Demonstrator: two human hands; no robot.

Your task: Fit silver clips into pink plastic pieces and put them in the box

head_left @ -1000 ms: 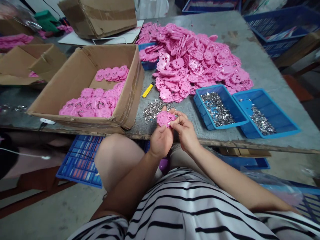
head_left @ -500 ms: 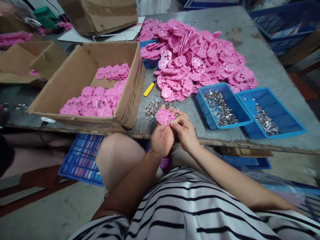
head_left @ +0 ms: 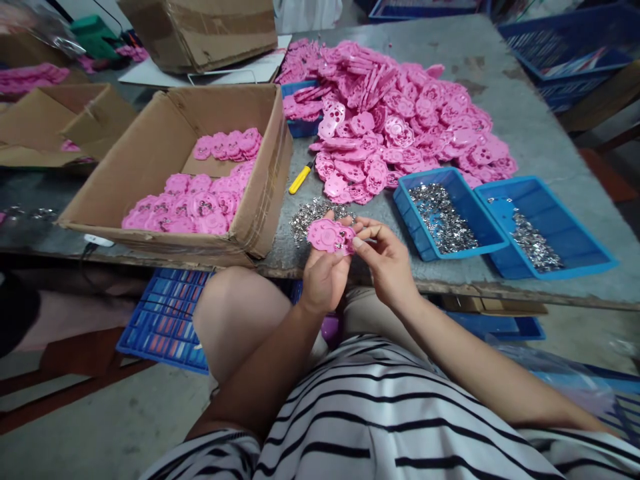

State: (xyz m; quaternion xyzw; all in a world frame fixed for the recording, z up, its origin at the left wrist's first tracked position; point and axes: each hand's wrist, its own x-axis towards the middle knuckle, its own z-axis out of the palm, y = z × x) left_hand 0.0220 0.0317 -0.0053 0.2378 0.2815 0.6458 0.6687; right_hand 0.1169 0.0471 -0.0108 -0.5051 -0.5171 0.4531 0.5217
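Left grip (head_left: 323, 277) pinches 1 pink plate (head_left: 330, 236); right grip (head_left: 387, 263), fingertips pressed together at its rim, could slip and knock it below the table (head_left: 525, 133) edge.

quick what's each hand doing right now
Left hand: closed on the pink plastic piece.
Right hand: fingers pinched at that piece's edge; a grip cannot be told.

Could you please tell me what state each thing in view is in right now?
left hand: closed around the pink piece
right hand: fingertips pinched at that piece's right edge
cardboard box: open, partly filled with pink pieces
left blue tray: holds a heap of metal bits
right blue tray: thinly filled
yellow-handled tool: lying flat on the table
pink pile: loose heap
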